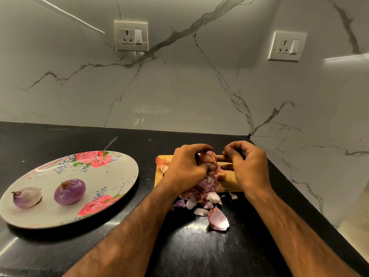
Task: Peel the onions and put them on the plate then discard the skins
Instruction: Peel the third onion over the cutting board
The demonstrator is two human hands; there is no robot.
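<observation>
Head | left fingers (190, 149) grip onion (208, 156) | right fingers (232, 154) curled, hold unclear | skins (203, 189) heaped beneath | plate (111, 176) left

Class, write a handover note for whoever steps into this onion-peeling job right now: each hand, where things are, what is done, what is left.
Left hand grips a partly peeled onion over the wooden board. Right hand is curled beside it; whether it pinches skin is unclear.
Done: two peeled onions lie on the plate.
Loose skins are heaped on board and counter.
To do: finish this onion, plate it, discard the skins.
</observation>
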